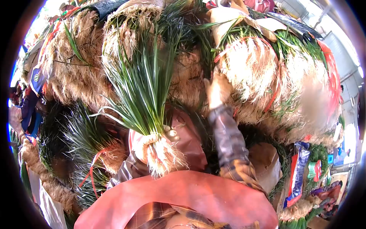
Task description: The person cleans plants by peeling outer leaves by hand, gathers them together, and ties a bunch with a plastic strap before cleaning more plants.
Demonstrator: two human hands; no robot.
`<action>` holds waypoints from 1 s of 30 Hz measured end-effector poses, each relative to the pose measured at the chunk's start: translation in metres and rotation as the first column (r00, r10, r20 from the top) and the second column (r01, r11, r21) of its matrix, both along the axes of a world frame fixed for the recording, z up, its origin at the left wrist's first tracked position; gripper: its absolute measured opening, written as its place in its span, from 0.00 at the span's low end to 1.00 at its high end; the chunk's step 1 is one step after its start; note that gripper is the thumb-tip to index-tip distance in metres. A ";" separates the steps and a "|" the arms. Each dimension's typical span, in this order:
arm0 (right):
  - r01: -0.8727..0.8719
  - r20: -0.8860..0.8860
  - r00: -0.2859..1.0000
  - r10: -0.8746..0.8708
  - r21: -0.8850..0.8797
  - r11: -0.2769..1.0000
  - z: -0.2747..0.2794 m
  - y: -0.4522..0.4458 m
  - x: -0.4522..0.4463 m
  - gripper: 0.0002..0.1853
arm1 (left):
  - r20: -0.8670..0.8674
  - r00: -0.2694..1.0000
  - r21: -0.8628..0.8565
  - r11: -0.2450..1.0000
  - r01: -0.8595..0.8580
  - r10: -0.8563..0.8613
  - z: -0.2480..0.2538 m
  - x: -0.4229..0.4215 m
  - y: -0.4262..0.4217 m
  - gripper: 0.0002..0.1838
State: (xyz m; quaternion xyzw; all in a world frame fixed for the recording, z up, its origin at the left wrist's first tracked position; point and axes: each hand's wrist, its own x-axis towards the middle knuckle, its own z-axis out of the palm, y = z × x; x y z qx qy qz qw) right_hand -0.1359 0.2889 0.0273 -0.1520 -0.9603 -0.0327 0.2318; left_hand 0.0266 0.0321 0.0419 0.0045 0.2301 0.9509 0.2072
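Note:
My left hand (146, 147) is closed around a bunch of long-leaved green plants (146, 91), gripping it low, just above the roots. The leaves fan upward, and pale stringy roots (166, 156) hang below my fingers. My right hand (219, 89) reaches forward to the edge of a large bundle with whitish roots (249, 65), bound by a red strip. Its thumb stands apart, and the fingertips partly blend into the roots. I see nothing held in it.
More root bundles hang or lie stacked at the left (78, 57) and right (305, 76). Lower left, a smaller bunch (112, 154) is tied with red ribbon. A red-and-blue plastic wrapper (297, 173) lies at the right. My red apron (179, 194) fills the bottom foreground.

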 end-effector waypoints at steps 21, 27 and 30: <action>0.038 -0.311 0.897 0.314 -0.653 -0.756 -0.016 -0.065 0.105 0.16 | 0.156 0.952 0.045 0.965 0.259 -0.263 -0.020 -0.012 -0.005 0.20; -0.365 -0.236 0.895 0.378 -0.876 0.316 -0.039 -0.079 0.105 0.10 | 0.165 0.974 -0.089 0.982 0.169 -0.153 -0.023 -0.010 0.002 0.20; -0.234 -0.238 0.971 -0.020 -0.966 0.111 -0.074 -0.062 0.091 0.12 | 0.182 0.955 0.030 0.972 0.233 -0.235 -0.025 -0.011 0.001 0.21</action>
